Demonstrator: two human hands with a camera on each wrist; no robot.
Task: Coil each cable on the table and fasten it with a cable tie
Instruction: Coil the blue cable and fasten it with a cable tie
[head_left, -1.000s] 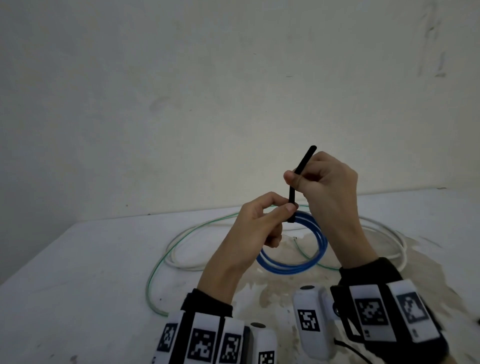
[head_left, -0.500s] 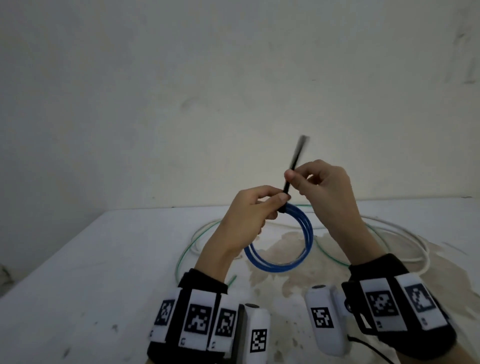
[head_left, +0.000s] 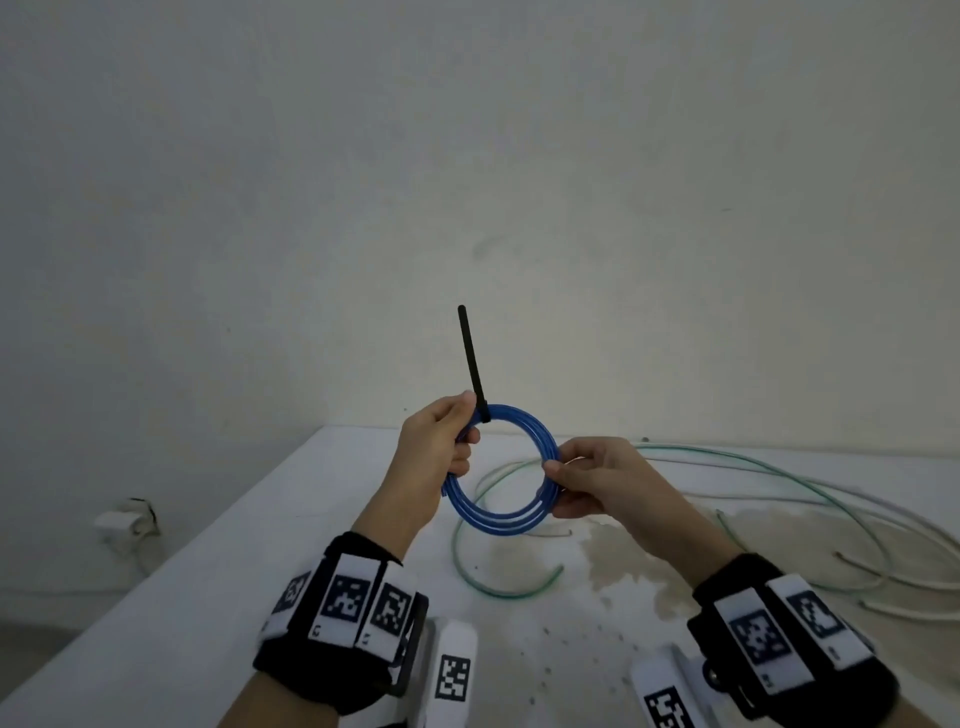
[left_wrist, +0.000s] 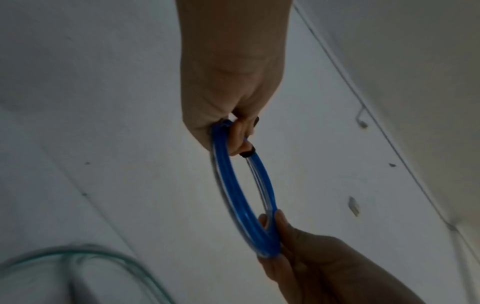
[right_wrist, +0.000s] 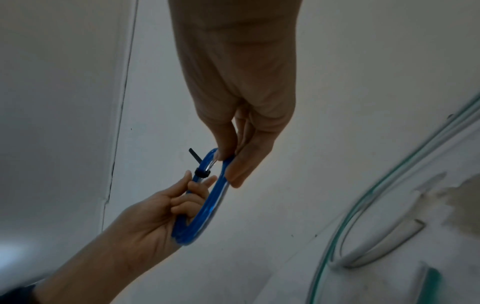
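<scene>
**Blue coil tied, held upright between your two hands**

Head view: You hold a blue cable coil (head_left: 501, 470) upright in the air above the white table (head_left: 218, 597), its flat ring facing you. Your left hand (head_left: 434, 452) curls around the coil's left side, fingers closed on the strands just below a black cable tie (head_left: 474, 364) that wraps the top-left of the ring. The tie's free tail stands nearly straight up, leaning slightly left. Your right hand (head_left: 592, 480) pinches the opposite, right side of the ring between thumb and fingertips. The tie sits right at your left hand and well apart from your right, so the left is the nearer hand to it. Behind the coil, a green cable (head_left: 769, 470) and a white cable (head_left: 914, 582) lie loose and uncoiled on the table.

Left wrist view: Your left hand (left_wrist: 228, 98) grips the blue coil (left_wrist: 241, 191), seen edge-on as a narrow oval. The tie's band shows dark beside your fingers. Your right hand (left_wrist: 311, 253) clamps the far end.

Right wrist view: Your right hand (right_wrist: 241, 115) pinches the coil (right_wrist: 205, 207); the cable tie (right_wrist: 200, 168) is cinched around the strands just above the left hand (right_wrist: 155, 214), tail pointing away.

This coil looks fastened; the green and white cables remain to do.
</scene>
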